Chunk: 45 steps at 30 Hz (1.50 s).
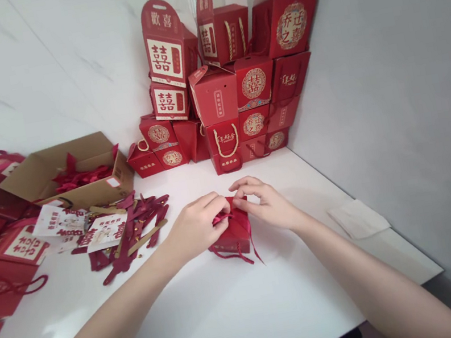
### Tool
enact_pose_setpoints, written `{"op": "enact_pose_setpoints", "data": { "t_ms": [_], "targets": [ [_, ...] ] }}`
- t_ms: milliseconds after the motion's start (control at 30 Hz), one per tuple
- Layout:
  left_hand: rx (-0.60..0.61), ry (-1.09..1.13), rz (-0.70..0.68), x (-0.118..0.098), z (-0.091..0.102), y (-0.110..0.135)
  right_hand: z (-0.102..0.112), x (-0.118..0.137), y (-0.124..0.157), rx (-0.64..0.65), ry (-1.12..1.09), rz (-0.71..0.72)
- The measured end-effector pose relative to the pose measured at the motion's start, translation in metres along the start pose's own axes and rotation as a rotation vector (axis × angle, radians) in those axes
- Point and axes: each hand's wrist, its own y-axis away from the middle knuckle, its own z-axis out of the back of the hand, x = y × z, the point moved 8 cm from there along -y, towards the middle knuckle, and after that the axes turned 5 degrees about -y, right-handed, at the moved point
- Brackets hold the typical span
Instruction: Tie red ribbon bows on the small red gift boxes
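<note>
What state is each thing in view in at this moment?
Left hand: fingers gripping the ribbon at the box top.
Right hand: fingertips at the box top.
Small red gift box: closed, on the table.
Red ribbon: looped over the box, ends trailing.
Cardboard carton: open, holding red pieces.
Red gift boxes: assembled, stacked in the corner.
White sheet: lying flat on the table.

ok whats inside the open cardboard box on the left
Loose red ribbons lie in the open cardboard box, on its brown base. Whatever lies beneath them is covered, and the front wall hides part of the inside.
</note>
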Motion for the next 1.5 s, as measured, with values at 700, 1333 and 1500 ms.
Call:
{"op": "enact_pose_setpoints", "data": {
  "t_ms": [700,1333,1500],
  "targets": [
    [-0.179,-0.289,-0.488,-0.023,0.010,0.014,-0.015,-0.009,0.004,0.092,-0.136,-0.084],
    [-0.052,0.190,-0.186,0.006,0.001,0.009,-0.006,0.014,0.005,0.082,-0.013,0.064],
    [-0.073,0.266,-0.164,0.010,0.001,0.010,-0.010,-0.005,0.003,0.145,-0.062,-0.104]
  ]
}}
